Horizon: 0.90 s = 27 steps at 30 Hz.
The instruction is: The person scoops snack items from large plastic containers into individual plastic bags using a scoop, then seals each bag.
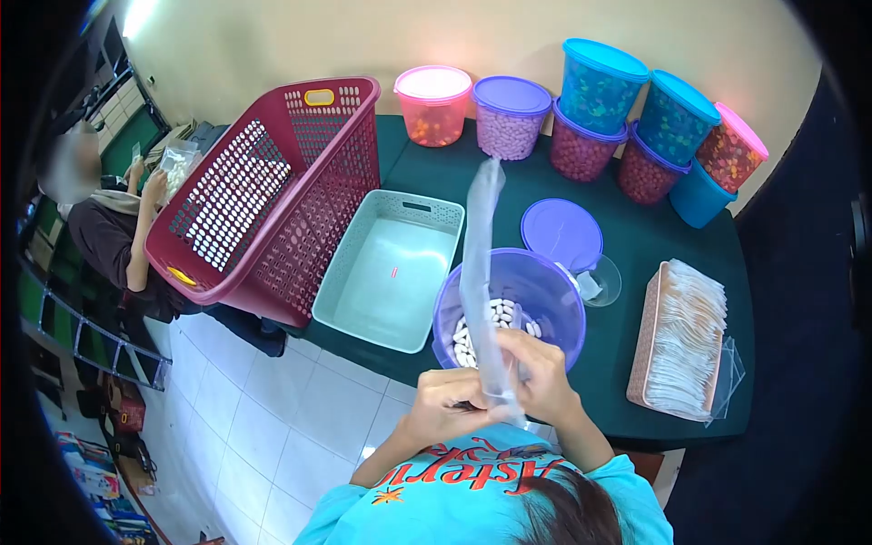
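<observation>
A long, clear plastic bag (481, 263) stands nearly edge-on in front of me, its far end rising above the table. My left hand (447, 400) pinches its near end from the left. On the other side, my right hand (536, 371) also grips that end, fingers closed. Just beyond both hands is a purple tub (570, 313) with white oblong pieces (461, 343) at its bottom; the bag hides part of them. Whether the bag holds anything cannot be made out. A purple lid (561, 234) lies behind the tub, beside a small clear bowl (609, 280).
Left of the tub sit a mint tray (377, 263) with a small red mark and a tall maroon basket (313, 186). A pink basket (647, 350) packed with clear sleeves stands right. Several lidded tubs (589, 150) line the wall. Another person (109, 232) works at far left.
</observation>
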Each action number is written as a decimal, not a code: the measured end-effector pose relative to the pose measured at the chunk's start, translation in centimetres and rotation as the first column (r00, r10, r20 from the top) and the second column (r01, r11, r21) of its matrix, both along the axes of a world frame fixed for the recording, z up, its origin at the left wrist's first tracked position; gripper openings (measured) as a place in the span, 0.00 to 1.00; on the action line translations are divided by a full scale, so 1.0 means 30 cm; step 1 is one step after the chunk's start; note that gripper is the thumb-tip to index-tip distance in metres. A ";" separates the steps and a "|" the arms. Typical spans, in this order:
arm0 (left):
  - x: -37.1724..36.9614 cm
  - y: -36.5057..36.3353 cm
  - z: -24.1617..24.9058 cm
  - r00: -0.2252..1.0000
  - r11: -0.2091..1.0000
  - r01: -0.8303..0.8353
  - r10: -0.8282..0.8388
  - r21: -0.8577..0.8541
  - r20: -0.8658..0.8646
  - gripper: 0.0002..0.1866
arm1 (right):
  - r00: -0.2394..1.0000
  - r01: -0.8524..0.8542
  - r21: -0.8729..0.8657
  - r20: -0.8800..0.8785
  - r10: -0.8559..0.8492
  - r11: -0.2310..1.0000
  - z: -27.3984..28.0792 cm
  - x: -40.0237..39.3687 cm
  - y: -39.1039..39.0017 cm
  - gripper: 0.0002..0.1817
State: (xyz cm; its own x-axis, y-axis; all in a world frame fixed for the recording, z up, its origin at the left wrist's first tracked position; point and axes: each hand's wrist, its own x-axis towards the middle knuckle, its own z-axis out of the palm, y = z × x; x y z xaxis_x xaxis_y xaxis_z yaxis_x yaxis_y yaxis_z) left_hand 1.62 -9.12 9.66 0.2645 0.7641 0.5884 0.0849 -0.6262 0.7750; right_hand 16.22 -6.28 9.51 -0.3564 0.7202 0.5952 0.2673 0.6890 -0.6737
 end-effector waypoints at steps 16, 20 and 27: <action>-0.436 0.345 -0.205 0.913 0.843 0.292 -0.105 -0.452 0.394 0.25 | 0.906 -0.389 -0.585 -0.382 0.181 0.712 -0.050 0.047 0.091 0.14; -0.399 0.422 -0.206 0.912 0.899 0.126 0.061 -0.420 0.405 0.17 | 0.976 -0.011 -0.674 -0.168 -0.138 0.739 -0.050 0.021 0.102 0.15; -0.381 0.532 -0.291 0.916 0.853 0.119 0.103 -0.508 0.388 0.14 | 0.919 0.161 -0.786 -0.101 -0.381 0.597 -0.051 -0.018 0.134 0.14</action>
